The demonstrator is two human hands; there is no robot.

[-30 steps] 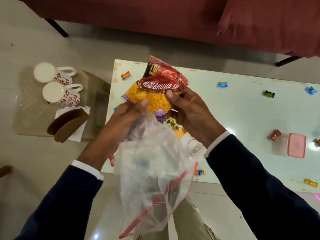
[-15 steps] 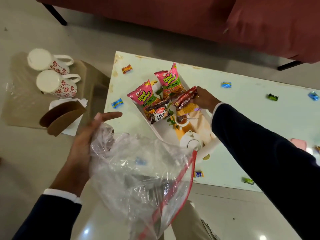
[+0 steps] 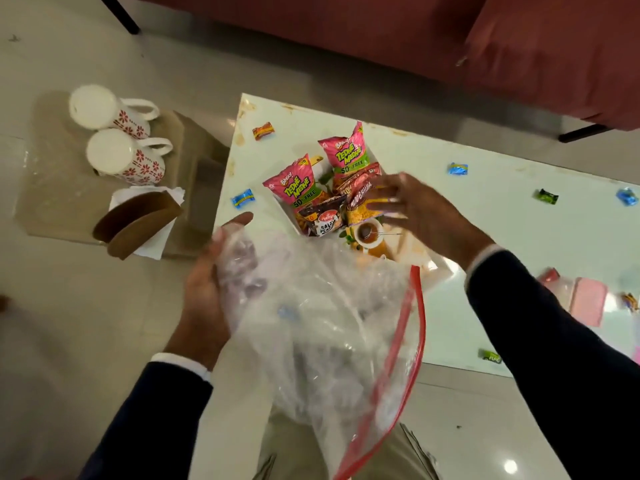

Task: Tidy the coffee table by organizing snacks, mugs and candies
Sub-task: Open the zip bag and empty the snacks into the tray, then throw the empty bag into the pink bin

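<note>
My left hand (image 3: 204,292) grips one side of a clear zip bag (image 3: 329,323) with a red seal strip, which hangs open below the table's near edge. My right hand (image 3: 419,209) hovers with fingers spread over a white tray (image 3: 440,271) on the coffee table (image 3: 519,237), holding nothing. Just left of its fingers lies a red-and-yellow bhujia packet (image 3: 360,206). Two pink snack packets (image 3: 298,192) and a dark peanut packet (image 3: 323,221) also lie in the tray. Wrapped candies (image 3: 457,168) are scattered over the table. Two white floral mugs (image 3: 128,157) stand on a side table at left.
A brown napkin holder (image 3: 135,220) with white napkins sits beside the mugs. A small clear box with a pink lid (image 3: 585,299) is at the table's right. A red sofa (image 3: 415,39) runs behind the table. More candies lie near the tray's left (image 3: 243,199).
My right hand carried the bhujia packet from above the bag to the tray and let go of it. My left hand kept hold of the bag.
</note>
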